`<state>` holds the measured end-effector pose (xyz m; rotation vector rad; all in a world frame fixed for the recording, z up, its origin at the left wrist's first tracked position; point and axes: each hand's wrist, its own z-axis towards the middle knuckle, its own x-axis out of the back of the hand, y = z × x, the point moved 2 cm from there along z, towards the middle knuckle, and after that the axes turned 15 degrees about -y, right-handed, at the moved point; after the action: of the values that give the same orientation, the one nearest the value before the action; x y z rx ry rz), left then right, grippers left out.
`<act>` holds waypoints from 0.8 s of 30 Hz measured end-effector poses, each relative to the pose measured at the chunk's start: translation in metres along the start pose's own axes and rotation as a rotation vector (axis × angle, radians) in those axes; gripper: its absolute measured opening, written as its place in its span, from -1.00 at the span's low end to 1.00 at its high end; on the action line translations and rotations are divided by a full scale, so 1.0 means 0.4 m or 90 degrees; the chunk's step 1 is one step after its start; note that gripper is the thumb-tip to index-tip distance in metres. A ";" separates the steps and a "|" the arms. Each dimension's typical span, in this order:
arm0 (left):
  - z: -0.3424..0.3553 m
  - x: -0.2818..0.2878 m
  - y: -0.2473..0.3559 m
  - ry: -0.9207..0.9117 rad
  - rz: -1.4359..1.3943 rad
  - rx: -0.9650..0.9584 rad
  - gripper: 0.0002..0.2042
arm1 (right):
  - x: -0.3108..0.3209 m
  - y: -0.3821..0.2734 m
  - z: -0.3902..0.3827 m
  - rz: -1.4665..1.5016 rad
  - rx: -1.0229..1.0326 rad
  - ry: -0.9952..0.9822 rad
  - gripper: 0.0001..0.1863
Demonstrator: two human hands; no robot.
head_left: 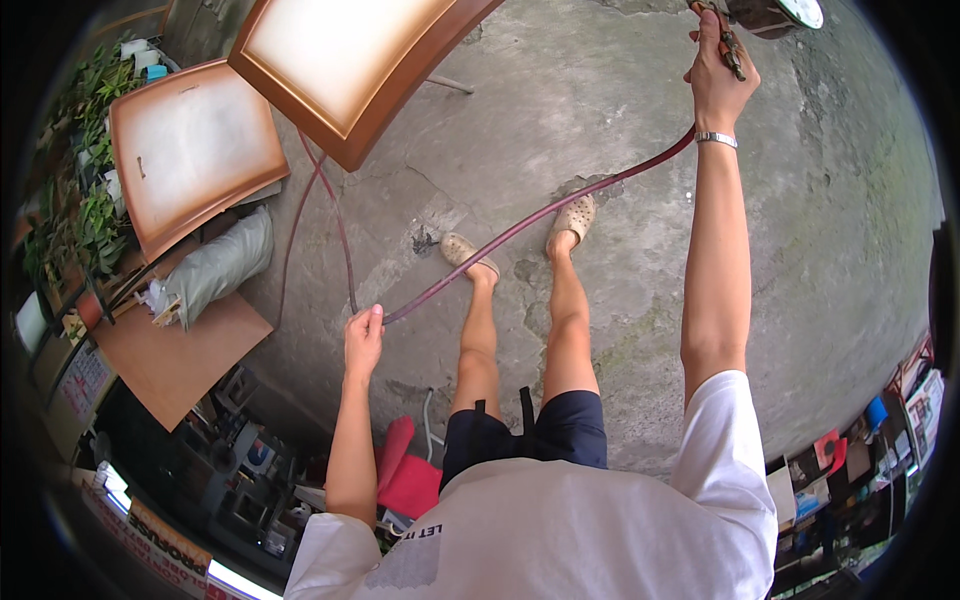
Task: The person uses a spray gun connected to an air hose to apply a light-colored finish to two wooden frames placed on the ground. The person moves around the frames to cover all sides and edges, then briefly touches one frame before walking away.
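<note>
Left hand point(363, 343) is clamped on the reddish hose point(535, 220), which slants off forward-right to the right hand point(722, 85), wrapped around a spray gun point(737, 62), cup point(768, 17) poking out right.

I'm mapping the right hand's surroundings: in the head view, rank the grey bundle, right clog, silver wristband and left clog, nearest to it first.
From the right hand, as pictured:
1. Silver wristband, just below it.
2. Right clog, below and left.
3. Left clog, farther left.
4. Grey bundle, at the far left.
</note>
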<state>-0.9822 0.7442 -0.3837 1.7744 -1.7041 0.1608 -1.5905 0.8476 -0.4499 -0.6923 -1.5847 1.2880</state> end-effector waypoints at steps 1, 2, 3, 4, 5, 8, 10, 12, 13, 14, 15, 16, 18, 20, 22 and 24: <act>-0.003 0.007 -0.015 -0.001 -0.007 0.012 -0.53 | -0.003 0.013 -0.021 -0.004 0.017 -0.008 -0.60; -0.007 0.014 -0.039 0.001 -0.015 0.024 -0.53 | -0.012 0.027 -0.043 -0.007 0.034 -0.017 -0.58; -0.011 0.023 -0.063 0.002 -0.023 0.036 -0.53 | -0.025 0.039 -0.067 -0.036 0.068 -0.026 -0.56; -0.022 0.035 -0.101 0.013 0.004 0.030 -0.54 | -0.047 0.046 -0.101 -0.036 0.054 -0.051 -0.56; -0.035 0.049 -0.137 0.024 0.030 0.024 -0.54 | -0.069 0.038 -0.144 -0.036 0.040 -0.075 -0.55; -0.060 0.081 -0.191 0.054 0.072 -0.002 -0.56 | -0.116 -0.011 -0.270 -0.060 0.009 -0.157 -0.55; -0.081 0.114 -0.241 0.081 0.093 -0.016 -0.56 | -0.150 -0.026 -0.346 -0.086 0.003 -0.206 -0.56; -0.094 0.140 -0.282 0.090 0.108 -0.012 -0.56 | -0.177 -0.051 -0.419 -0.099 -0.026 -0.255 -0.58; -0.102 0.159 -0.295 0.087 0.123 -0.011 -0.55 | -0.191 -0.062 -0.452 -0.091 -0.043 -0.265 -0.59; -0.110 0.172 -0.307 0.085 0.138 -0.010 -0.55 | -0.202 -0.071 -0.482 -0.082 -0.060 -0.276 -0.60; -0.113 0.180 -0.318 0.099 0.135 -0.021 -0.54 | -0.211 -0.080 -0.508 -0.097 -0.047 -0.286 -0.62; -0.118 0.192 -0.329 0.098 0.149 -0.024 -0.54 | -0.223 -0.084 -0.535 -0.093 -0.051 -0.297 -0.62; -0.131 0.216 -0.350 0.095 0.176 -0.030 -0.54 | -0.245 -0.095 -0.591 -0.086 -0.059 -0.319 -0.63; -0.138 0.231 -0.363 0.092 0.178 -0.025 -0.54 | -0.266 -0.116 -0.642 -0.069 -0.058 -0.323 -0.67; -0.149 0.237 -0.380 0.102 0.177 -0.042 -0.54 | -0.289 -0.140 -0.687 -0.048 -0.035 -0.325 -0.70; -0.165 0.242 -0.403 0.124 0.174 -0.082 -0.53 | -0.306 -0.173 -0.735 -0.054 -0.048 -0.366 -0.71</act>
<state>-0.7961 0.6860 -0.3424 1.3812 -1.7653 0.3236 -1.2659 0.8439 -0.4232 -0.2997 -2.1046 1.4479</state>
